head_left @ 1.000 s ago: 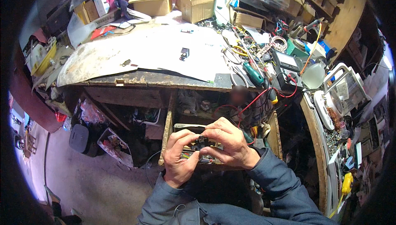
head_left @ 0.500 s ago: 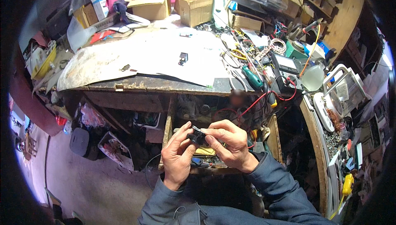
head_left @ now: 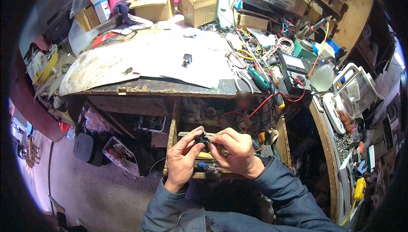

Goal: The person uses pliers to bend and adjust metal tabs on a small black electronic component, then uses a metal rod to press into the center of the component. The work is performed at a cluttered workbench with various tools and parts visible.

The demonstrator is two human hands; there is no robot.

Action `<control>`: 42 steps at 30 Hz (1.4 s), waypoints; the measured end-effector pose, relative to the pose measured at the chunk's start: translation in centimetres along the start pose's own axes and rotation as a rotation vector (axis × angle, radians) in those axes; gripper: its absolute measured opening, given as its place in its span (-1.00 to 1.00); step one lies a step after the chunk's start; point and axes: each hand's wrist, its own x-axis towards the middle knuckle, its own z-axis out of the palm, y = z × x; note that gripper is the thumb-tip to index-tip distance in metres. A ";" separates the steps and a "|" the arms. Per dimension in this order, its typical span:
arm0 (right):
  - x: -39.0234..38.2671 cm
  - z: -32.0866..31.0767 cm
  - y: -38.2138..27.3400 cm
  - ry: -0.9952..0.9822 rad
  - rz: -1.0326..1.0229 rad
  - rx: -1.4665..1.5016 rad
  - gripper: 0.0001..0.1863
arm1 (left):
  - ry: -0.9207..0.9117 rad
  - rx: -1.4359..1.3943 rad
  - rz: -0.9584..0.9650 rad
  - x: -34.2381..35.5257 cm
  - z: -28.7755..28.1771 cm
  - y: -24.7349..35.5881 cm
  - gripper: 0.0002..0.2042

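My left hand (head_left: 180, 163) pinches a small black part (head_left: 199, 139) between thumb and fingers, above the open drawer. Against that part, on its right, stands a thin silvery piece (head_left: 206, 134). The fingertips of my right hand (head_left: 239, 152) are closed on this thin piece, their tips close to those of the left. Fingers cover much of both pieces, so their exact kind cannot be made out. Under my hands, in the drawer (head_left: 172, 132), lie a blue-handled tool (head_left: 205, 166) and something yellow (head_left: 205, 156).
A white sheet (head_left: 148, 62) covers the bench, with a small black component (head_left: 186, 59) on it. To the right lie a green-handled screwdriver (head_left: 258, 79), pliers, wires and a meter (head_left: 293, 68) with a red lead (head_left: 260, 108). Cardboard boxes (head_left: 199, 10) stand behind.
The black part and thin piece have turned in my fingers; the silvery piece now stands steeper. My right fingers have curled in slightly and shifted. Both hands stay above the drawer.
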 end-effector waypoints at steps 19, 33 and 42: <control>0.0 -0.1 0.4 -0.077 -0.054 -0.011 -0.82 | 0.183 0.170 0.043 -0.9 0.8 0.1 -0.64; 2.2 -1.9 1.9 0.194 0.013 -0.118 -0.86 | 0.299 -0.180 0.098 0.6 0.2 -0.6 -0.63; 9.7 -4.6 7.3 -0.196 0.317 -0.922 -0.61 | 0.188 -0.496 -0.039 1.4 -1.0 -0.7 -0.78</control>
